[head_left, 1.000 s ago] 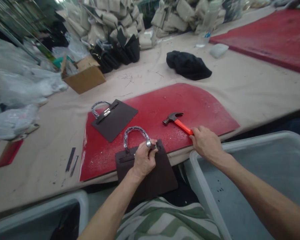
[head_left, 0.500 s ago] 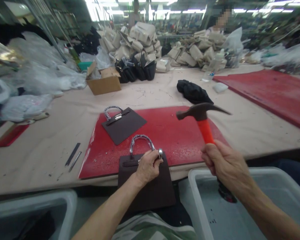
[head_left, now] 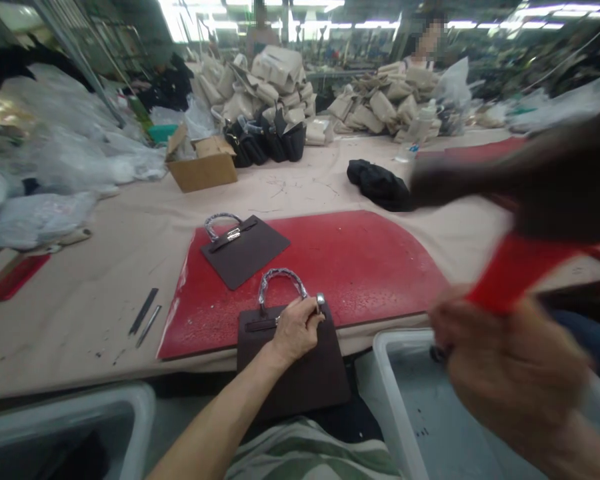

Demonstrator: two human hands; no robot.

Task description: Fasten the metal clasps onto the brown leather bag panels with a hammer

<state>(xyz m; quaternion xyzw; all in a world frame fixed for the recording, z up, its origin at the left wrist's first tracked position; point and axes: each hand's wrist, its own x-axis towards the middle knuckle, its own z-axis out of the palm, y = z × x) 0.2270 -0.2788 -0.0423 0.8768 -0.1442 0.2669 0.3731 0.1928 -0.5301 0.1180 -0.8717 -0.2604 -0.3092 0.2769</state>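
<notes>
Strip lights [head_left: 375,25] glow behind heaps of beige bag pieces [head_left: 275,80], which are piled at the far side of a cloth-covered surface [head_left: 115,250]. Black handbags [head_left: 287,143] stand beside an open cardboard box [head_left: 203,172], and a black cloth bundle [head_left: 377,185] lies farther right. Nearer, a red board [head_left: 370,267] carries a dark brown handbag panel [head_left: 250,257] with a silver clasp and a wrapped handle.

Another dark brown panel [head_left: 310,380] overlaps the board's near edge and reaches toward the person's striped clothing [head_left: 305,453]. Over its upper right part, the left hand [head_left: 296,330] has its fingers closed around a small shiny metal piece [head_left: 321,300], mostly hidden by the grip.

Raised close to the camera and blurred, the right hand [head_left: 515,367] has its fingers wrapped around the orange-red handle of a hammer [head_left: 555,193], well apart from the panel. Below this hand is a grey plastic bin [head_left: 390,373].
</notes>
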